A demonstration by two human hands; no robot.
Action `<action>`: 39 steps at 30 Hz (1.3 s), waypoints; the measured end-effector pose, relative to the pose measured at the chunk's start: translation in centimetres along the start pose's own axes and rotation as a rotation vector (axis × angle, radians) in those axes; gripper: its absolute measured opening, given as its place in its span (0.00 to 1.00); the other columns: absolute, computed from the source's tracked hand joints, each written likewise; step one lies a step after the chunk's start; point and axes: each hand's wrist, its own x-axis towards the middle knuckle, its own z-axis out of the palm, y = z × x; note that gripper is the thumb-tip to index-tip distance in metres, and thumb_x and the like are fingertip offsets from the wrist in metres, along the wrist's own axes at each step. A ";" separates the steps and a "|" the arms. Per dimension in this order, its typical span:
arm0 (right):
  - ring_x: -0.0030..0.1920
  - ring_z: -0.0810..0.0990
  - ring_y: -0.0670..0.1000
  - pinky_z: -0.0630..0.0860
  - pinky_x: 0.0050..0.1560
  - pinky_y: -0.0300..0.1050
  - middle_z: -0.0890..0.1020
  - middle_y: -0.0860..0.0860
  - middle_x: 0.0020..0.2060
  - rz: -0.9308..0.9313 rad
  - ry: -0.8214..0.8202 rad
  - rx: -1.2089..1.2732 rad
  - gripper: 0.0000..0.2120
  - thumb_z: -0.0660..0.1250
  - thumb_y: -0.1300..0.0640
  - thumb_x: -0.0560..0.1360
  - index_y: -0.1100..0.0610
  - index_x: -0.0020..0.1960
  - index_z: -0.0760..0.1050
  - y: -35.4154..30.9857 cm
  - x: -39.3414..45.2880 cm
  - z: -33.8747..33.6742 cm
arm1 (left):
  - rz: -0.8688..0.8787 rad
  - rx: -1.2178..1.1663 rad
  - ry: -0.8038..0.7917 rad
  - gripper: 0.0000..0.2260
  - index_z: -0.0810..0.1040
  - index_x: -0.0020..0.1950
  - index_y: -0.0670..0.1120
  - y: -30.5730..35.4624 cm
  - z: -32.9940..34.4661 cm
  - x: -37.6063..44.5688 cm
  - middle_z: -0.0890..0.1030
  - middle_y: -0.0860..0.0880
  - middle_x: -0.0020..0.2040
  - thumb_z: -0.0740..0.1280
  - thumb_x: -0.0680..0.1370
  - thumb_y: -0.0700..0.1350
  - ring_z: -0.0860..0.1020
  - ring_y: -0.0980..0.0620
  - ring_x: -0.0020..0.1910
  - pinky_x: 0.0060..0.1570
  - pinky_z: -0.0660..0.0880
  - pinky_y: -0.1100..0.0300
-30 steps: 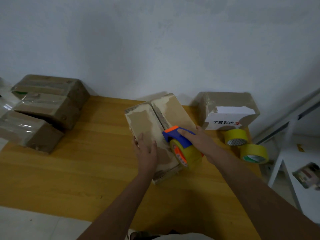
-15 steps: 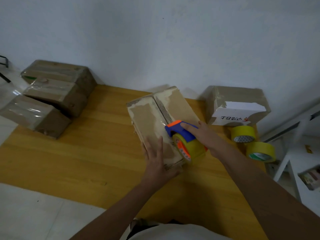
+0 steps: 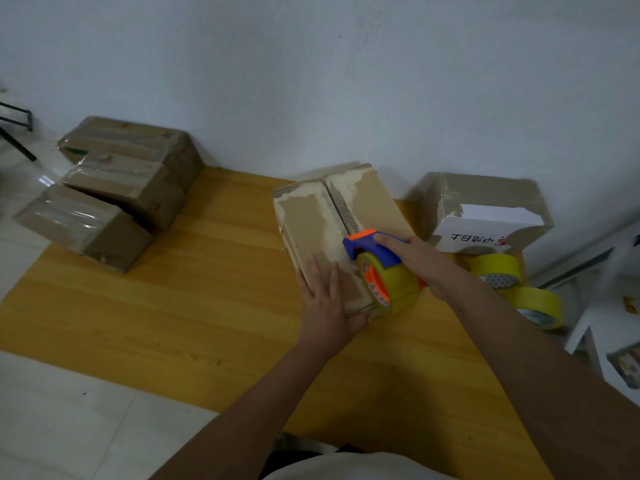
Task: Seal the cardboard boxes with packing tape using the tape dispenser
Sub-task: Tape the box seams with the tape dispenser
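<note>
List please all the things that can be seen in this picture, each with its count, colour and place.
cardboard box: 1, brown, middle of the table, under both hands
tape dispenser: 1, blue and orange with a yellow roll, on the box's near right part
taped boxes: 3, brown, far left
box with white label: 1, brown, right, by the wall
tape rolls: 2, yellow, right edge of the table
table: 1, yellow wood
wall: white-grey, behind
left hand: flat on the box
right hand: grips the dispenser
</note>
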 end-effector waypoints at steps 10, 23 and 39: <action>0.54 0.81 0.57 0.78 0.59 0.58 0.80 0.55 0.57 -0.005 0.007 0.005 0.37 0.68 0.30 0.67 0.55 0.65 0.71 -0.4 0.2 -1.4 | -0.056 -0.007 0.016 0.54 0.43 0.80 0.41 0.8 0.0 2.5 0.35 0.33 0.77 0.52 0.68 0.77 0.26 0.40 0.72 0.75 0.45 0.37; 0.54 0.81 0.57 0.77 0.61 0.56 0.82 0.57 0.54 -0.005 -0.012 -0.006 0.30 0.66 0.33 0.72 0.55 0.61 0.77 -1.8 2.3 -3.3 | 0.121 -0.094 0.185 0.47 0.66 0.72 0.30 1.9 0.3 5.4 0.55 0.23 0.72 0.69 0.69 0.65 0.48 0.25 0.71 0.62 0.61 0.22; 0.48 0.84 0.53 0.80 0.55 0.54 0.85 0.53 0.47 -0.046 -0.099 0.080 0.16 0.68 0.42 0.75 0.54 0.51 0.79 -2.2 -0.3 -3.2 | 0.084 -0.039 0.052 0.48 0.56 0.78 0.34 1.6 0.5 5.8 0.41 0.33 0.77 0.53 0.72 0.71 0.36 0.34 0.74 0.74 0.49 0.32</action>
